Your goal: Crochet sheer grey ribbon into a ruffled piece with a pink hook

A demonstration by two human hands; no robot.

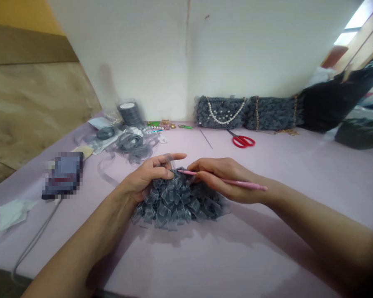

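A ruffled grey piece of ribbon work (174, 203) rests on the pink-covered table in front of me. My left hand (152, 171) grips its upper left edge, thumb on top, forefinger stretched out with a strand of sheer grey ribbon (168, 159) by it. In my right hand (224, 176) is a pink crochet hook (236, 182), held like a pen. Its tip touches the top edge of the piece, close to my left thumb. Whether the hook has caught the ribbon I cannot tell.
Red-handled scissors (243, 141) and a thin metal rod (206, 139) lie beyond my hands. Two ruffled grey bags (222, 111) lean on the wall. Loose grey ribbon (133, 142), a ribbon spool (130, 114), a cabled phone (64, 174) and white paper (14, 213) are at the left.
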